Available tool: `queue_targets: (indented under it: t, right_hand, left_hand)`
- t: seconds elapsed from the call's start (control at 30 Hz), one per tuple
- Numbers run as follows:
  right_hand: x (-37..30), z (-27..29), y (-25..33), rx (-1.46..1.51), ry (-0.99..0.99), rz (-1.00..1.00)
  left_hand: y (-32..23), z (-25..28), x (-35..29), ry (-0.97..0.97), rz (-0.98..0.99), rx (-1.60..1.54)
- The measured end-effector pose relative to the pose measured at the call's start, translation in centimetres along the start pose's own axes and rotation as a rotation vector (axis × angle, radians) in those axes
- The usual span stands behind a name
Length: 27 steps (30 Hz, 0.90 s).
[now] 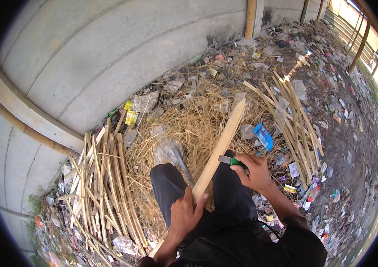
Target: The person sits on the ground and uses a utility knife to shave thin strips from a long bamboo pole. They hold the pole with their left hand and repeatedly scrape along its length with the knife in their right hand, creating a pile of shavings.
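Observation:
A long, flat bamboo slat [222,144] slants up and away between my knees, its far end cut to a blunt point. My left hand [186,214] is closed round its near part, thumb on the right side. In my right hand [253,171] is a knife [238,163] with a green handle. The short blade lies across the slat's right side, about halfway along, seemingly touching it. Beside my left knee a long grey strip-like thing [181,162] lies over the straw; I cannot make out what it is.
A heap of thin bamboo strips [104,191] lies to my left, a smaller pile [293,129] to the far right. Straw shavings [189,113] cover the ground ahead, with a blue wrapper [263,136] and scattered litter. A grey concrete wall [109,58] runs along the left and back, with a post [250,20].

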State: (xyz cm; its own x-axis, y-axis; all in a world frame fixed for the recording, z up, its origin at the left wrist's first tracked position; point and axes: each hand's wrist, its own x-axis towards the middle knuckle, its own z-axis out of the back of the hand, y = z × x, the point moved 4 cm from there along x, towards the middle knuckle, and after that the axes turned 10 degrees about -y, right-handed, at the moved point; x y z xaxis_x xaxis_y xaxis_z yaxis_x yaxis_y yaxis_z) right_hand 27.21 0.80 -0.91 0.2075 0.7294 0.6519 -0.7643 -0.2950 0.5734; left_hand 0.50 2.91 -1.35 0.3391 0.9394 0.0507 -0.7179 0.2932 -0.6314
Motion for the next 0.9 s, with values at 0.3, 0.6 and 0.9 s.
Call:
queue_targets:
  t: [0.3,0.6,0.9]
  right_hand:
    - [-1.5,-2.0,3.0,0.030,0.105,0.064]
    - [-1.5,-2.0,2.5,0.004,0.093,0.058]
    - [3.6,3.7,-7.5,-0.197,-0.268,-0.148]
  left_hand:
    - [-1.4,-0.5,1.2,-0.083,-0.063,0.024]
    - [-1.3,-0.1,1.1,-0.023,-0.006,-0.074]
    - [-0.1,0.0,-2.2,0.119,0.051,-0.125]
